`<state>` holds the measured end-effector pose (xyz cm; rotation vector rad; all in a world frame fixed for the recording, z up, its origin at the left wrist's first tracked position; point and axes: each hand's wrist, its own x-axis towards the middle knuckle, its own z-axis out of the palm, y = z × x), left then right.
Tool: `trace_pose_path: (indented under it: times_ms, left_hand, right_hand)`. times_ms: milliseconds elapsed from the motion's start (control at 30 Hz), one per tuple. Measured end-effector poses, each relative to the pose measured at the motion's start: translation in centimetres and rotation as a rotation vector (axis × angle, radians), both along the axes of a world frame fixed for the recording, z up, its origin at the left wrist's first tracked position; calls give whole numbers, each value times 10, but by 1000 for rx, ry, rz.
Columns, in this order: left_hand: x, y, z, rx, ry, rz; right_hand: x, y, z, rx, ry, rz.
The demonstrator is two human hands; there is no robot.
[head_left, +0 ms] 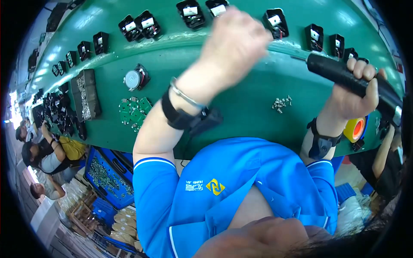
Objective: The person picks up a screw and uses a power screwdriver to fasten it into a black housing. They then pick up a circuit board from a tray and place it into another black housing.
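Note:
My right hand (355, 92) is wrapped round a black electric screwdriver (340, 71), its thin bit pointing left over the green table. Out over the far part of the table, my left hand (238, 41) is curled closed and slightly blurred; whatever its fingers hold is hidden. Beside its fingertips stands an open black housing (275, 23) with a white label and wires inside. Another black housing (217, 7) is partly covered by that hand. Between my arms lies a small pile of screws (282, 104).
More black housings (190, 13) stand in a curved row along the far side. Green circuit boards (133, 111), a round speaker (136, 78) and a dark tray of small metal parts (85, 94) lie left. An orange-yellow roll (355, 129) sits at right. Other people work nearby.

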<state>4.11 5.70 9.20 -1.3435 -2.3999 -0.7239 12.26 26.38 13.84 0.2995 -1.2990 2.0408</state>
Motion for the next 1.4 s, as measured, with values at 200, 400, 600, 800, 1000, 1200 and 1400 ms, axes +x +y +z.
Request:
trace_pose_path:
  times_ms: [200, 400, 600, 800, 1000, 1200, 1400]
  left_hand:
    - [60, 58, -46, 67, -297, -393]
    - [61, 68, -55, -72, -143, -406]
    - [58, 60, -53, 102, -300, -261]
    - [55, 35, -40, 830, -1641, -89]
    - [55, 27, -50, 1030, -1785, -215]
    - [53, 26, -50, 929, -1737, -206]
    - [53, 28, -48, 810, -1671, -201]
  right_hand:
    - [40, 23, -22, -90, -23, -66]
    - [50, 28, -27, -95, -3, -79]
    - [44, 24, -19, -87, -6, -85]
    - [32, 14, -4, -178, 106, 153]
    - [21, -5, 0, -179, 111, 190]
    - [19, -6, -4, -184, 106, 213]
    - [18, -12, 0, -200, 70, 153]
